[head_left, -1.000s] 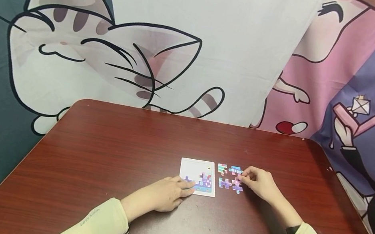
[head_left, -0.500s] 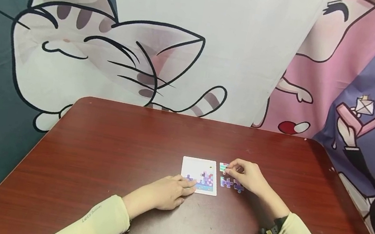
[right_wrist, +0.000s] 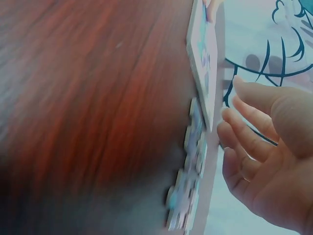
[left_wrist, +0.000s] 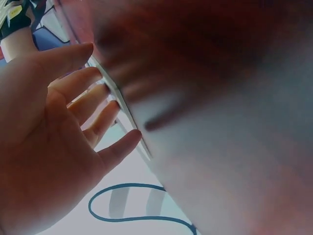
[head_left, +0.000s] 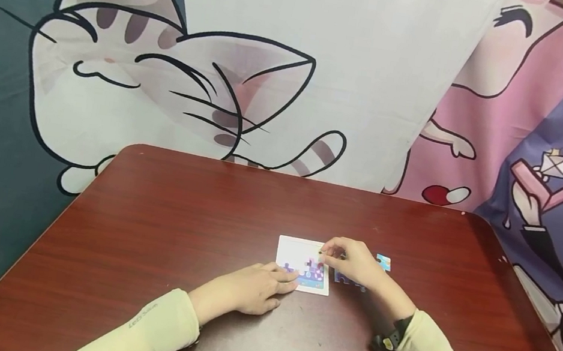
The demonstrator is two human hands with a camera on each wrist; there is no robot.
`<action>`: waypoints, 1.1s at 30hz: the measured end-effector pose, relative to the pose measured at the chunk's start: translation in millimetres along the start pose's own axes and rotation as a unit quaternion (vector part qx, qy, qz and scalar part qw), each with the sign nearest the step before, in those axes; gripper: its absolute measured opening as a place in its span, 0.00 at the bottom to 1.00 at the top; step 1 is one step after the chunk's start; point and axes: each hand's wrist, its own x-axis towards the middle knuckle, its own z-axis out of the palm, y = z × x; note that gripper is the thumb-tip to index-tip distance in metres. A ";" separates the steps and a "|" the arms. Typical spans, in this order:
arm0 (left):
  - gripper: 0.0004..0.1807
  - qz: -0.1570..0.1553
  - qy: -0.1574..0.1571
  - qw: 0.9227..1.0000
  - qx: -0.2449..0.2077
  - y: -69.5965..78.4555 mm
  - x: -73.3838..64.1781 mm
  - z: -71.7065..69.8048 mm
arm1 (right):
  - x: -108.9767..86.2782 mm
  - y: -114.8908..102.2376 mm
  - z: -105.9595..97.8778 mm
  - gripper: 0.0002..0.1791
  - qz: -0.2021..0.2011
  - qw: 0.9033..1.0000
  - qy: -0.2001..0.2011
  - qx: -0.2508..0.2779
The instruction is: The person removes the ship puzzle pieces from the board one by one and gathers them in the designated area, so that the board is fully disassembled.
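Observation:
A small white puzzle board (head_left: pixel 291 249) lies on the table, part filled with purple and blue pieces along its lower right. My left hand (head_left: pixel 249 288) rests with extended fingers on its lower left edge; in the left wrist view the spread fingers (left_wrist: pixel 120 149) reach that edge. My right hand (head_left: pixel 354 263) is over the board's right edge, its fingers bent and thumb facing them. No piece shows at the fingertips, and I cannot tell whether it holds one. Loose puzzle pieces (head_left: pixel 344 279) lie partly hidden under it, and a blue piece (head_left: pixel 384 262) lies to its right.
The brown table (head_left: pixel 190 204) extends around the board. Behind it hangs a backdrop (head_left: pixel 376 50) printed with cartoon figures. In the right wrist view the loose pieces (right_wrist: pixel 181 196) lie in a line beside the board (right_wrist: pixel 203 54).
My right hand has moved left from the loose pieces to the board's right edge. The blue piece now lies farther right. My left hand has stayed on the board.

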 end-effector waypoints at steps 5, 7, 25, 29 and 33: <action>0.28 0.008 -0.005 1.000 0.024 1.0 1.3 -2.9 | 5.2 -4.1 5.0 0.09 -0.011 0.999 -0.030 -0.013; 0.28 0.009 -0.005 1.000 0.029 1.9 1.9 -3.1 | 5.9 -4.8 6.0 0.09 -0.014 0.999 -0.044 -0.019; 0.25 0.012 0.000 0.999 0.036 1.7 4.6 -3.3 | 13.9 -11.4 3.5 0.12 0.036 0.990 -0.132 -0.042; 0.25 0.008 -0.002 1.000 0.021 0.4 4.6 -3.1 | 18.0 -18.0 2.7 0.11 0.061 0.987 -0.137 -0.054; 0.25 0.008 -0.002 1.000 0.017 0.1 6.0 -4.1 | 20.9 -19.2 2.5 0.12 0.082 0.985 -0.136 -0.066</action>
